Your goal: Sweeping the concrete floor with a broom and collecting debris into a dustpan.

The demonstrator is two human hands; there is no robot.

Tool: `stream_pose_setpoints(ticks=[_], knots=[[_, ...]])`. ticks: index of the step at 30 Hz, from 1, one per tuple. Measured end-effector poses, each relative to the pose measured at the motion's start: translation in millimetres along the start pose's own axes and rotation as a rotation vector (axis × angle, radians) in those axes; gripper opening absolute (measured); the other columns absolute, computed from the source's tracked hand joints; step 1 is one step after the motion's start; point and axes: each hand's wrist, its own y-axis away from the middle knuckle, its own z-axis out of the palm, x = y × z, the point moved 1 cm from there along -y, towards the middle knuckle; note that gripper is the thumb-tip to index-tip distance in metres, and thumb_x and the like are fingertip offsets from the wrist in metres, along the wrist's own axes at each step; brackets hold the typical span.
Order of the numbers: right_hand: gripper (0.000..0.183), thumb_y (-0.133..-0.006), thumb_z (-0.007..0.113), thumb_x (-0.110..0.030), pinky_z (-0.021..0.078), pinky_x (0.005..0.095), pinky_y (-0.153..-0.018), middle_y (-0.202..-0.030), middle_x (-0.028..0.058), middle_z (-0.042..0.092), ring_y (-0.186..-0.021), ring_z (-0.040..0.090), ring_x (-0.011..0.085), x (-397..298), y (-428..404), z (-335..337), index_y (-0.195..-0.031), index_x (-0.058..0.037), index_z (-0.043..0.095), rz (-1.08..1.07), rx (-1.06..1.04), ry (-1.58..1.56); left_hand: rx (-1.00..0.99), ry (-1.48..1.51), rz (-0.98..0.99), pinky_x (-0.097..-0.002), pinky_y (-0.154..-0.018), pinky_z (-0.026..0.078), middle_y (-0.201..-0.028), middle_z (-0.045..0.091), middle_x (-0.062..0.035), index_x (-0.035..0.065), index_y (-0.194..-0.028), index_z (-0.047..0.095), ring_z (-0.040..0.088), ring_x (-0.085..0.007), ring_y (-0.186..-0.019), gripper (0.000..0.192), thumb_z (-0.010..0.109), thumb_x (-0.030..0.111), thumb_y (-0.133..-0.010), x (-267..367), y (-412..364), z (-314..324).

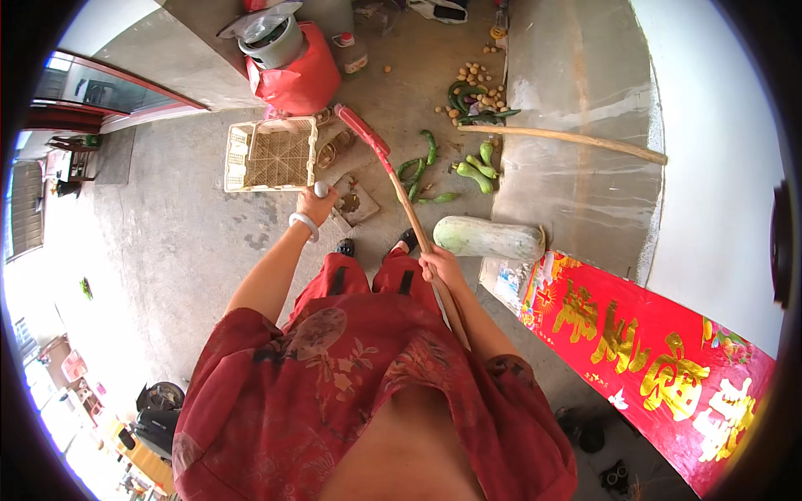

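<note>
My right hand (442, 264) is closed around a long wooden handle (410, 213) with a red plastic head (363, 128) at its far end; the kind of tool is unclear. In my left hand (316, 203) is the end of a pale, rounded object (321, 189), possibly a handle, whose rest is hidden. A white bangle circles that wrist. Just beyond it, a cream plastic crate (232, 160) lies on the concrete floor. Green peppers (431, 147) are scattered right of the red head, and a large winter gourd (489, 239) lies near my right hand.
Pale green gourds (474, 177) and small round potato-like vegetables (474, 74) lie along the right wall. A wooden stick (564, 136) leans there. A red bag (294, 78) with a grey pot (276, 47) on it stands ahead, beside a plastic jug (349, 56). A red banner (645, 357) is at right.
</note>
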Motion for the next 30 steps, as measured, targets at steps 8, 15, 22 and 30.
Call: stream_pose_setpoints(ticks=[8,15,22,30], knots=[[0.015,-0.080,0.044,-0.012,0.0327,0.0222,-0.035,-0.060,0.0027,0.047,-0.038,0.041,0.0084,29,1,7,-0.092,-0.0048,0.046,0.148,-0.151,-0.300,-0.029,-0.021,-0.062,-0.0352,-0.057,0.046,-0.062,0.058,-0.0169,0.0044,-0.071,0.060,0.059,-0.0289,-0.063,0.026,0.058,0.030,-0.064,-11,-3,0],[0.015,-0.080,0.042,-0.012,0.0303,0.0169,-0.035,-0.063,0.0006,0.047,-0.038,0.037,0.0057,7,99,14,-0.093,-0.0049,0.044,0.286,-0.077,-0.211,-0.006,0.032,0.010,-0.0359,-0.055,0.045,-0.059,0.057,-0.0165,0.0040,-0.068,0.060,0.059,-0.0270,-0.060,0.027,0.059,0.031,-0.064,-27,-7,-1],[0.018,-0.080,0.042,-0.014,0.0306,0.0160,-0.035,-0.062,-0.0005,0.046,-0.040,0.038,0.0053,7,105,24,-0.095,-0.0038,0.043,0.157,0.002,-0.217,-0.030,0.081,-0.025,-0.0344,-0.057,0.045,-0.061,0.058,-0.0139,0.0068,-0.069,0.061,0.059,-0.0249,-0.061,0.023,0.060,0.029,-0.064,-20,6,-12],[0.025,-0.083,0.037,-0.012,0.0294,0.0193,-0.035,-0.064,0.0011,0.042,-0.040,0.036,0.0053,6,120,28,-0.105,-0.0002,0.038,0.123,-0.077,-0.733,-0.003,0.089,-0.021,-0.0315,-0.059,0.045,-0.062,0.059,-0.0107,0.0069,-0.071,0.062,0.059,-0.0210,-0.062,0.020,0.061,0.026,-0.064,-29,11,-22]])
